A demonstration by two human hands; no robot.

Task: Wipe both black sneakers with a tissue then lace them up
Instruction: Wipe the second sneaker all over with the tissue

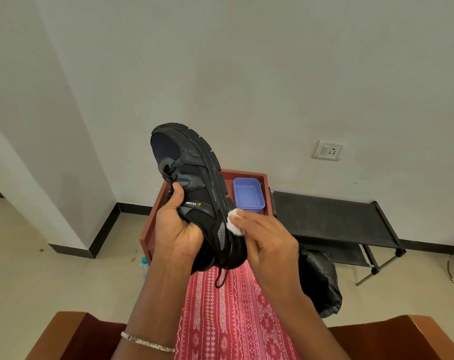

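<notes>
I've got the black sneaker (194, 183) up in front of me, above my lap, tipped on its side with the sole turned right and the toe pointing far. My left hand (179, 229) grips it at the heel end, thumb pressed on the upper just beside the yellow logo, fingers curled round underneath. My right hand (268, 246) holds a small white tissue (235, 224) under its fingertips, pressed to the edge of the sole; my thumb is hidden. A loose lace end (220, 279) hangs from the shoe over my red patterned cloth (228, 320). Beyond the shoe sits a reddish wooden table (249, 175) with a blue plastic box (248, 194) on it. To its right, a black rack (332, 216), and a black bag (320, 281) near it.
</notes>
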